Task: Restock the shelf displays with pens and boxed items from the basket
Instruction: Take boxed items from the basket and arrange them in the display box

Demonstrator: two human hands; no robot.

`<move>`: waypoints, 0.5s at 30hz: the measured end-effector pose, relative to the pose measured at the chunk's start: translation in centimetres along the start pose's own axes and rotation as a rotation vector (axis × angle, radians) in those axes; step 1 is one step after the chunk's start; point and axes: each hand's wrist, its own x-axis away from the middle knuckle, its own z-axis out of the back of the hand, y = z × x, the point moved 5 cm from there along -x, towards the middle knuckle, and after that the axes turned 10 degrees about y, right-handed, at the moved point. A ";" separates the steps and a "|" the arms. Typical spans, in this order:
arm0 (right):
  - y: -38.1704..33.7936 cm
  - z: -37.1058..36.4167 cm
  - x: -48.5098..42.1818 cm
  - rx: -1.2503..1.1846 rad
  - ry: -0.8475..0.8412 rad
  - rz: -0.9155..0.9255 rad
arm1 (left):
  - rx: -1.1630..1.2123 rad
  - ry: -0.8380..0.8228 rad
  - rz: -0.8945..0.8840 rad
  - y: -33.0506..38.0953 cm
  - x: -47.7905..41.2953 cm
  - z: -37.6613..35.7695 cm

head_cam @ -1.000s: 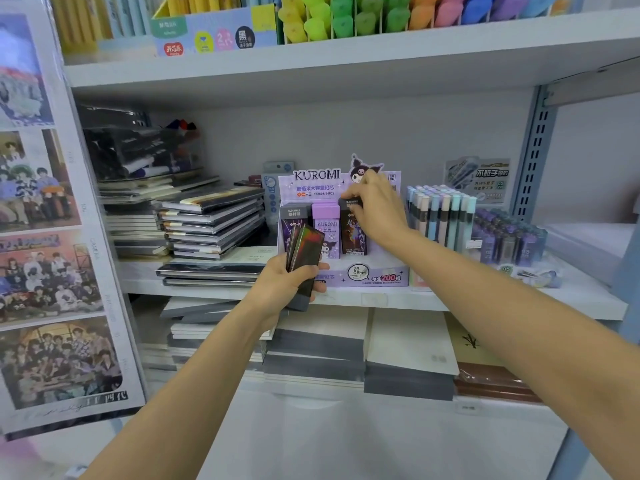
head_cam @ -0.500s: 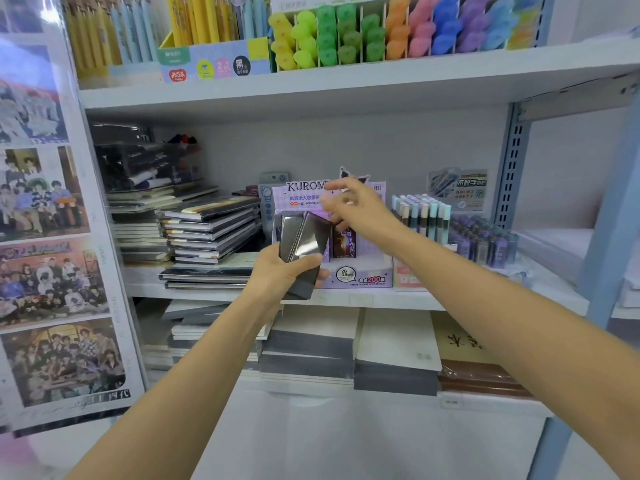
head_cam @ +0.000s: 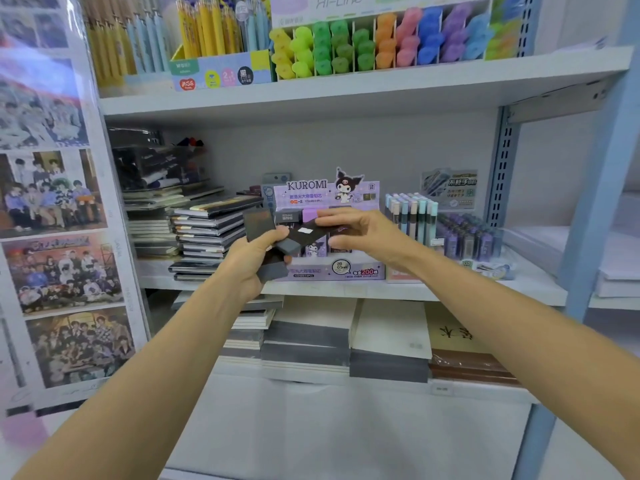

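Observation:
My left hand (head_cam: pixel 251 259) grips a small fan of dark slim boxes (head_cam: pixel 259 226) in front of the middle shelf. My right hand (head_cam: pixel 360 232) pinches the far end of one dark box (head_cam: pixel 306 233) that still lies in that fan, thumb below and fingers on top. Just behind both hands stands the purple Kuromi display box (head_cam: pixel 329 195) on the middle shelf (head_cam: pixel 346 289), with several small purple and dark boxes upright in it. The basket is not in view.
Stacked notebooks (head_cam: pixel 207 226) fill the shelf left of the display; pastel lead cases (head_cam: pixel 410 213) and small purple cases (head_cam: pixel 467 237) stand to its right. Pens (head_cam: pixel 207 29) and coloured highlighters (head_cam: pixel 381 43) line the upper shelf. Paper pads (head_cam: pixel 388 330) lie below. A blue upright (head_cam: pixel 602 168) rises at right.
My right hand has left the display box and come back toward me to the fan of boxes in my left hand, where it now pinches one. The view has tilted up.

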 end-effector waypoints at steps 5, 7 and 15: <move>-0.2 1.1 0.2 0.088 0.271 0.030 | 0.118 -0.148 0.114 0.1 1.2 -1.1; -0.1 1.5 0.4 0.022 0.331 -0.002 | 0.114 -0.148 0.087 0.2 1.4 -1.3; 0.9 -0.8 1.7 0.068 0.150 -0.125 | -0.100 -0.045 -0.163 -0.7 1.3 -1.8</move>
